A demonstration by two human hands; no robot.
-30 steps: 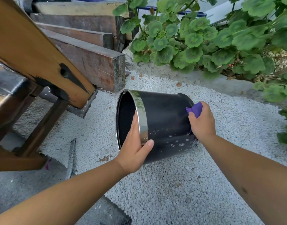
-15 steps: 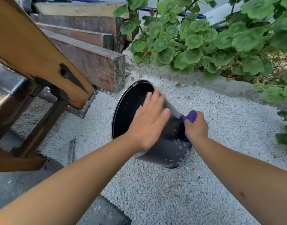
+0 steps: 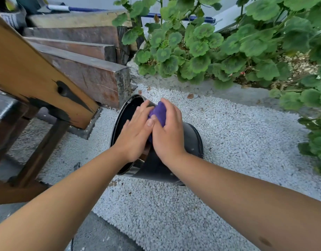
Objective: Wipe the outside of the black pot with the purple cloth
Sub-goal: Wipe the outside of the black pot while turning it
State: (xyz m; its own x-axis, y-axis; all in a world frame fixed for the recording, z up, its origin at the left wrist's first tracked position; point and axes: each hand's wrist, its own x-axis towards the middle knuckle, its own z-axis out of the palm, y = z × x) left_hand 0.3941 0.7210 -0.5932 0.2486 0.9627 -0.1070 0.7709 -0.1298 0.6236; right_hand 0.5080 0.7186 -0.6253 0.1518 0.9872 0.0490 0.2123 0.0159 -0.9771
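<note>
The black pot [image 3: 192, 140] lies tilted on white gravel, its open mouth with a shiny rim facing left and up. My right hand [image 3: 167, 132] presses the purple cloth [image 3: 158, 113] onto the upper outside wall of the pot, fingers curled over the cloth. My left hand [image 3: 136, 132] lies flat with fingers spread on the pot's wall near the rim, touching the right hand and the cloth's edge. Much of the pot's top is hidden under both hands.
A wooden bench [image 3: 38, 73] with a dark leg stands close on the left. Stacked timber beams [image 3: 87, 73] lie behind the pot. Green leafy plants [image 3: 228, 44] fill the back and right. White gravel [image 3: 228, 127] surrounds the pot; grey paving [image 3: 94, 234] is nearest me.
My right hand slid the purple cloth from the pot's far right side up onto its top, beside my left hand. The pot tipped further, mouth turned more upward and left.
</note>
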